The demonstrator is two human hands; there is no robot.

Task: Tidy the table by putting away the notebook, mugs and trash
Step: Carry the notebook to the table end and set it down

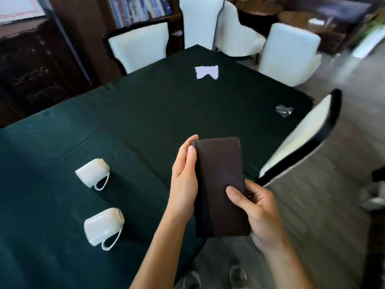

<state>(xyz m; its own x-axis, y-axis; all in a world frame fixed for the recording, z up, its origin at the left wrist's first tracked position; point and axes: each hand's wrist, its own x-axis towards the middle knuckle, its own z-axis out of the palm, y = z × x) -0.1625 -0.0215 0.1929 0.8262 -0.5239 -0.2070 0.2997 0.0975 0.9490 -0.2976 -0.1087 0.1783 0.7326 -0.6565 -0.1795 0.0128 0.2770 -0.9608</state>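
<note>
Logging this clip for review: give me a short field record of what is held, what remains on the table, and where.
held: closed dark brown notebook, lifted near the table's edge
left hand: grips the notebook's long left edge
right hand: grips its lower right, thumb on the cover
mugs: two white, lying on their sides at left, far mug, near mug
trash: torn white paper far side; crumpled wrapper right edge
table: dark green cloth

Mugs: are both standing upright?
No, both mugs lie on their sides on the tablecloth, handles toward the camera.
</note>
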